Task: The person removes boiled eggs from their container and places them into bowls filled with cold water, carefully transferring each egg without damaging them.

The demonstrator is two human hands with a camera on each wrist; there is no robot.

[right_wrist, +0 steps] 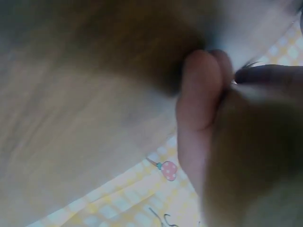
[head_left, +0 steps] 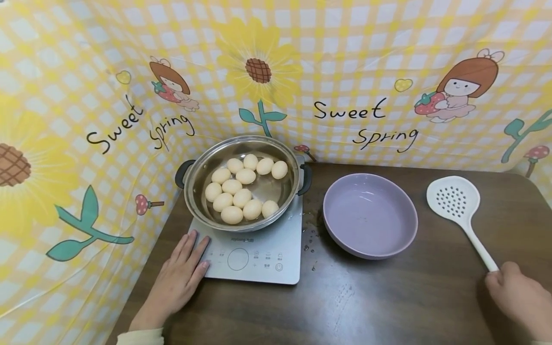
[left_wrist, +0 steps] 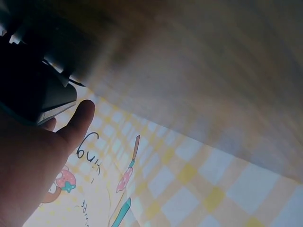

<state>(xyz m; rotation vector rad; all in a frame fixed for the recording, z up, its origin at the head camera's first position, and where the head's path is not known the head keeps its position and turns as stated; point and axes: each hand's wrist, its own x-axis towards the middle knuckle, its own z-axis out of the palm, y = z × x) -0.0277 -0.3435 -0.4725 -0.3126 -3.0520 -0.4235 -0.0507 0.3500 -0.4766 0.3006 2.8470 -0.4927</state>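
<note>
On the left edge of a white induction cooker rests my left hand, its fingers extended. The left wrist view shows the same hand from below, at the cooker's dark side. A steel pot with black handles sits on the cooker, and several pale eggs lie in its water. My right hand grips the handle end of a white skimmer, whose perforated head lies toward the back of the table. In the right wrist view the curled fingers show, while the skimmer is hidden.
A lilac bowl stands between the cooker and the skimmer. Water drops dot the dark wooden table between cooker and bowl. A yellow checked cloth hangs behind the table and along its left side.
</note>
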